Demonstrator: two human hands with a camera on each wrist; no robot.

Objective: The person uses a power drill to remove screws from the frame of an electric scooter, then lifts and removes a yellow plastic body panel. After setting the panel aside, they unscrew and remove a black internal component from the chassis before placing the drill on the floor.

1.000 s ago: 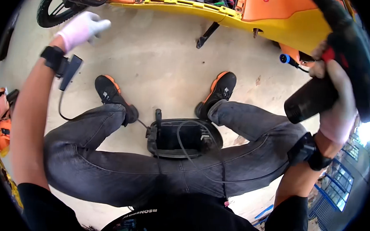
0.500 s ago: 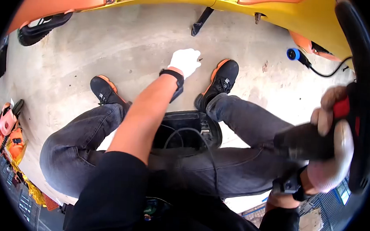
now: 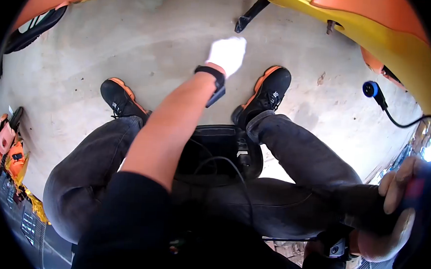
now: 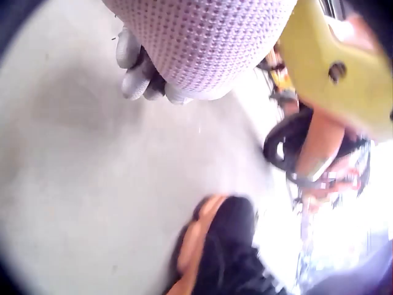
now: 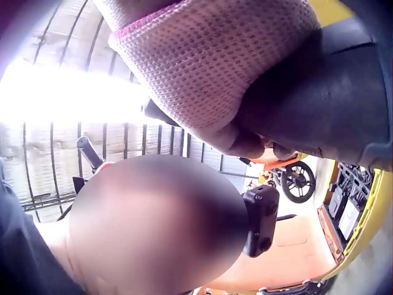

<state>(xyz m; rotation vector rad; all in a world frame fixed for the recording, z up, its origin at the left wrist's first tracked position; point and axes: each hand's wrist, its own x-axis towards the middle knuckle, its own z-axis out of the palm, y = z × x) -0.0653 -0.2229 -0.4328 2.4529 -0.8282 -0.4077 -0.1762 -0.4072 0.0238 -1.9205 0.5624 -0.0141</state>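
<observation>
My left hand (image 3: 227, 54), in a white glove, hovers over the floor just below the vehicle's black stand (image 3: 251, 13). In the left wrist view its fingers (image 4: 135, 80) hang loosely curled, and nothing shows between them; the palm side is hidden. On the right, my gloved right hand (image 3: 381, 245) grips a black hand-held power tool (image 3: 368, 203) with a red trigger. Much of the tool is dark against the head view's right edge. In the right wrist view the gloved hand (image 5: 215, 67) wraps the tool's thick black body (image 5: 325, 92).
The orange and yellow vehicle body (image 3: 367, 25) spans the top. Its open compartment (image 5: 347, 212) shows in the right wrist view. A blue-ended connector (image 3: 370, 89) hangs on a cable at right. A black bin-like part (image 3: 215, 129) lies between my shoes (image 3: 122, 98).
My left hand has swung from the far left to the middle, over the floor. My right hand has lowered the power tool towards my right knee. The view has tilted down, leaving less of the vehicle showing.
</observation>
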